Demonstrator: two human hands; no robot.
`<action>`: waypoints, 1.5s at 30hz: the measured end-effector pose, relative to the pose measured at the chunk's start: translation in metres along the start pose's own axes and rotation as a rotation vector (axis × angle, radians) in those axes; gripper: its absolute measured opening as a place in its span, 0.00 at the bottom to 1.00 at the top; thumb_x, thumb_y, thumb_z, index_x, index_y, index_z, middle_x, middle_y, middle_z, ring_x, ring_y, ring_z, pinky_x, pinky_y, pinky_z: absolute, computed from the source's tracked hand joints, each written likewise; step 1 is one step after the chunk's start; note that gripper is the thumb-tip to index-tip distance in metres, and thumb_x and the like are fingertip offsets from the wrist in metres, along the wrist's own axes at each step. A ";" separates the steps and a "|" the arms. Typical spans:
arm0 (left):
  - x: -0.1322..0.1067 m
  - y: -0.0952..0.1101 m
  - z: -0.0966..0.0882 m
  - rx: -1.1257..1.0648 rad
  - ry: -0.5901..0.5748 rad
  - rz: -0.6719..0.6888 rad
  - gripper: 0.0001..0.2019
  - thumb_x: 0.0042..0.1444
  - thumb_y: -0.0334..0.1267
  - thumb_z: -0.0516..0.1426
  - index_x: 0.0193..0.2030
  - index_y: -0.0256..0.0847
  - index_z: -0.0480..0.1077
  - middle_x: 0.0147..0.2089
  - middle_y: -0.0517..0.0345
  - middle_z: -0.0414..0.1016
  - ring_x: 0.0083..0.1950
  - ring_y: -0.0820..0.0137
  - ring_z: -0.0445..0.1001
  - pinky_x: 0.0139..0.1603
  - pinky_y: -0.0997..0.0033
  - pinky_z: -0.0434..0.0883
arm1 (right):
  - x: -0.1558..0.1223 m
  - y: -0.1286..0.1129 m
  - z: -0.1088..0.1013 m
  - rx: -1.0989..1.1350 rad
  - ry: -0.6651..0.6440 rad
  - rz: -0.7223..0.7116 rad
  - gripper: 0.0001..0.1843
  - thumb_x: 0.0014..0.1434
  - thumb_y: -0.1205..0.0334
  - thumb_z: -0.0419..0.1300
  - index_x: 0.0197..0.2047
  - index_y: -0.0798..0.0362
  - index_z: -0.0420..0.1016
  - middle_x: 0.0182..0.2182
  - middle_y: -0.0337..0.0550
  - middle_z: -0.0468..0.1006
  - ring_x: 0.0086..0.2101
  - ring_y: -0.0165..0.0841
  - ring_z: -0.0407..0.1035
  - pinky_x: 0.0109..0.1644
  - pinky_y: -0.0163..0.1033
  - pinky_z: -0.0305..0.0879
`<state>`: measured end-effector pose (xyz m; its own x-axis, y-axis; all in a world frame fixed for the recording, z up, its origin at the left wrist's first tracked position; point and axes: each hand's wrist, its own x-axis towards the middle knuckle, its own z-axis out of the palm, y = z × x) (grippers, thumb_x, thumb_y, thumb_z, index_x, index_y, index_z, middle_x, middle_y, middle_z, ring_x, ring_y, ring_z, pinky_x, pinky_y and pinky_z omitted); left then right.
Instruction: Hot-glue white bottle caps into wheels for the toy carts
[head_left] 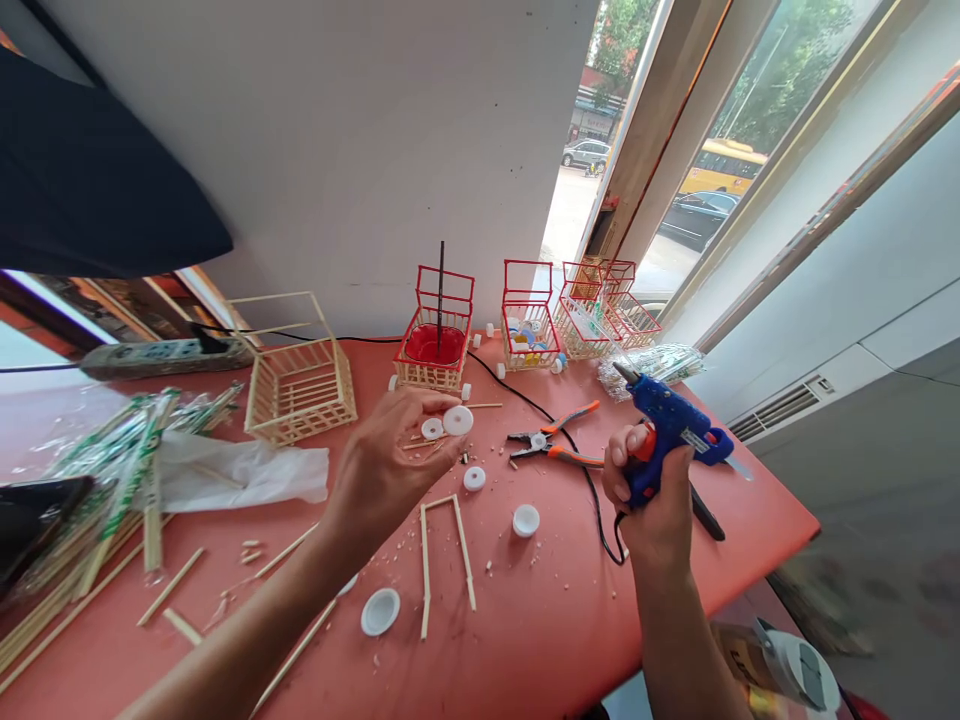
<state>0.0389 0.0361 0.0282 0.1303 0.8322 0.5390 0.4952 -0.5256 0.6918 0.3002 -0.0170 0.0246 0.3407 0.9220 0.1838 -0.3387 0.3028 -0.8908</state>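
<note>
My left hand (386, 445) is raised over the table, pinching a white plastic disc (457, 420) between thumb and fingertips. Between its fingers shows a second white disc (432, 429); I cannot tell whether it is held or lies behind. My right hand (656, 490) grips a blue hot glue gun (667, 415), a finger on its red trigger, the nozzle tilted up and left. Below the hands lie a small white wheel (474, 479), a white cap (526, 520), another white cap (380, 611) and a three-sided frame of thin sticks (423, 560).
Orange-handled pliers (555, 443) lie near the glue gun's black cord. Small stick carts, among them one with a red tub (433, 345), stand along the wall. A bare stick basket (300, 390) and wrapped chopsticks (154, 480) are at left. The red table's (780, 510) edge runs at right.
</note>
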 end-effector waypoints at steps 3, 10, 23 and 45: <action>-0.005 0.003 -0.004 -0.183 -0.031 -0.183 0.11 0.57 0.44 0.67 0.45 0.44 0.79 0.45 0.56 0.83 0.43 0.64 0.76 0.45 0.65 0.71 | -0.001 0.004 -0.001 -0.015 -0.036 0.000 0.31 0.57 0.28 0.67 0.34 0.51 0.74 0.28 0.35 0.68 0.18 0.22 0.53 0.20 0.32 0.43; -0.014 0.009 -0.010 -0.409 -0.031 -0.354 0.15 0.53 0.48 0.70 0.46 0.45 0.82 0.44 0.56 0.83 0.44 0.63 0.76 0.48 0.65 0.71 | -0.003 0.013 0.005 -0.068 -0.158 -0.017 0.30 0.62 0.29 0.64 0.36 0.51 0.75 0.30 0.37 0.70 0.18 0.21 0.53 0.19 0.33 0.39; -0.022 0.024 -0.013 -0.627 -0.064 -0.523 0.16 0.50 0.46 0.73 0.44 0.45 0.84 0.42 0.55 0.84 0.45 0.63 0.78 0.49 0.66 0.72 | -0.010 0.033 0.004 -0.135 -0.329 0.020 0.25 0.71 0.36 0.57 0.39 0.51 0.74 0.20 0.35 0.65 0.20 0.27 0.51 0.22 0.35 0.39; -0.042 0.019 0.023 -1.042 -0.345 -0.651 0.15 0.51 0.46 0.73 0.43 0.44 0.84 0.45 0.52 0.86 0.52 0.56 0.80 0.59 0.57 0.73 | -0.027 0.031 0.029 -0.184 -0.485 0.070 0.21 0.63 0.41 0.69 0.36 0.52 0.77 0.32 0.43 0.76 0.24 0.29 0.64 0.27 0.37 0.59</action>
<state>0.0624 -0.0044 0.0080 0.4112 0.9076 -0.0844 -0.3339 0.2362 0.9125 0.2551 -0.0258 0.0044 -0.1371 0.9574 0.2540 -0.1717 0.2296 -0.9580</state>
